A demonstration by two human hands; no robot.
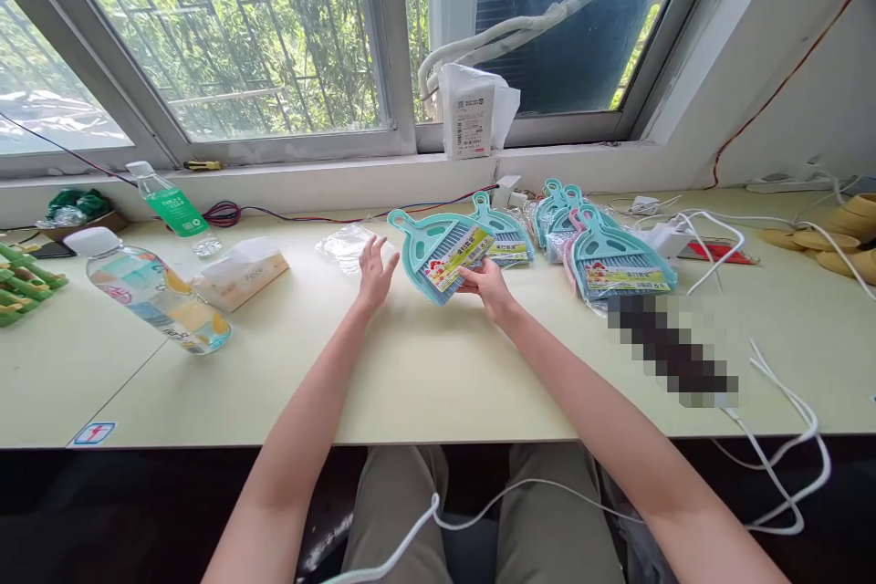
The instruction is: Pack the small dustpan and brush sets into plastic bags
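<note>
My right hand [489,287] grips the lower right edge of a teal dustpan-and-brush set [438,251] with a yellow label, tilted above the table. To its left, my left hand [376,272] is raised with fingers spread, holding nothing. A crumpled clear plastic wrapper [346,246] lies just behind the left hand. Behind the held set rests another teal set [506,237], partly covered by it. Farther right is a pile of wrapped teal sets [616,260], with some pink showing at its left side.
On the left stand a large bottle [157,297], a green-labelled bottle [178,210] and a tissue pack [243,274]. White cables [787,401] and a blurred dark object [671,351] lie right. A white box [472,119] sits on the sill.
</note>
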